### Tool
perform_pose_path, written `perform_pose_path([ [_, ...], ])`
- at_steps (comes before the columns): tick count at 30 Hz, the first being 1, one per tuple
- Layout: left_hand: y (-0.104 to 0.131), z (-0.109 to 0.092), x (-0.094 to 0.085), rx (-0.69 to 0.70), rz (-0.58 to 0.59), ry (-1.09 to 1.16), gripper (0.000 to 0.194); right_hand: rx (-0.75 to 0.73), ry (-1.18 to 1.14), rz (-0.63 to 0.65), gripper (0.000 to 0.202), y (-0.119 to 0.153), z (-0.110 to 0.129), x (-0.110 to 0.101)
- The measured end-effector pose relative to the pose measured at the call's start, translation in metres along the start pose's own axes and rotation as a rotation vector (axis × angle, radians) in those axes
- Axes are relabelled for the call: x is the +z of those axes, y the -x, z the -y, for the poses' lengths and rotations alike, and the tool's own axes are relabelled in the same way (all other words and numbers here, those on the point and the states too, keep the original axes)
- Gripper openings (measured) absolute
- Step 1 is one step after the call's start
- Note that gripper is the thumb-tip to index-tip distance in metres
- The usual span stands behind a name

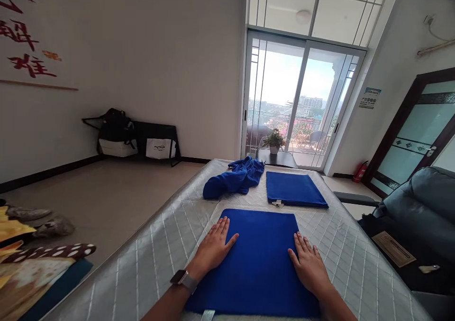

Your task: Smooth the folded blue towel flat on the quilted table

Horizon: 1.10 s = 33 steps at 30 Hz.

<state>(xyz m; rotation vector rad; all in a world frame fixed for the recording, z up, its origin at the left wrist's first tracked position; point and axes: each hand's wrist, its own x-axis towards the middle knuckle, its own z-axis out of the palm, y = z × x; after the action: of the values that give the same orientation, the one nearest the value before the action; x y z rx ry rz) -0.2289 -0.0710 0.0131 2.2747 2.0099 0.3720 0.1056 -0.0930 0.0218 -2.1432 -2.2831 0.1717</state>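
A blue cloth, folded into a flat rectangle, lies right in front of me with a pale tag at its near edge. My left hand rests flat on its left edge, fingers stretched out and holding nothing. On the opposite edge my right hand also lies flat, fingers extended. Beyond it, to the right, sits a neat flat stack of folded blue cloth with a small white tag. A crumpled heap of blue cloth lies to its left.
All the cloths lie on a table with a silvery quilted cover. Behind it stand a small dark table and a potted plant before sliding glass doors. A dark armchair is at the right, patterned fabric at the left.
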Motion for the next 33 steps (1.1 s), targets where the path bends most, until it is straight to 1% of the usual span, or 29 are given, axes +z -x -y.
perform_pose_path([
  [4, 0.0, 0.0, 0.0, 0.005, -0.021, 0.013, 0.085, -0.007, 0.041, -0.004, 0.067, -0.014, 0.002, -0.013],
  [7, 0.0, 0.002, 0.004, 0.014, -0.046, 0.017, 0.084, -0.026, 0.032, -0.03, 0.065, -0.033, 0.007, -0.026],
  [9, -0.001, 0.004, 0.006, 0.022, -0.059, 0.02, 0.083, -0.05, 0.0, -0.034, 0.064, -0.047, 0.008, -0.03],
  [11, -0.001, 0.005, 0.008, 0.028, -0.064, 0.02, 0.082, -0.067, -0.023, -0.032, 0.063, -0.058, 0.008, -0.029],
  [14, -0.002, 0.005, 0.008, 0.025, -0.06, 0.013, 0.081, -0.056, -0.03, -0.049, 0.064, -0.069, 0.004, -0.017],
  [17, -0.002, 0.004, 0.006, 0.01, -0.033, 0.002, 0.082, -0.055, -0.029, -0.071, 0.065, -0.074, -0.001, -0.006],
  [19, -0.002, 0.003, 0.005, 0.0, -0.011, -0.004, 0.084, -0.062, -0.032, -0.079, 0.066, -0.076, -0.003, -0.003],
  [22, -0.002, 0.004, 0.006, 0.007, -0.004, -0.003, 0.084, -0.062, -0.044, -0.075, 0.066, -0.076, -0.004, -0.003],
  [26, -0.004, 0.011, 0.011, 0.015, -0.019, -0.027, 0.081, -0.053, -0.089, -0.069, 0.065, -0.075, -0.003, -0.007],
  [29, -0.009, 0.015, 0.012, -0.031, 0.033, -0.094, 0.083, -0.056, -0.121, -0.076, 0.065, -0.073, -0.003, -0.009],
  [31, -0.014, 0.01, 0.01, -0.081, 0.036, -0.146, 0.086, -0.062, -0.137, -0.086, 0.065, -0.072, -0.003, -0.009],
  [33, -0.018, -0.007, 0.007, -0.057, -0.009, -0.172, 0.086, -0.063, -0.151, -0.094, 0.065, -0.071, -0.003, -0.008],
])
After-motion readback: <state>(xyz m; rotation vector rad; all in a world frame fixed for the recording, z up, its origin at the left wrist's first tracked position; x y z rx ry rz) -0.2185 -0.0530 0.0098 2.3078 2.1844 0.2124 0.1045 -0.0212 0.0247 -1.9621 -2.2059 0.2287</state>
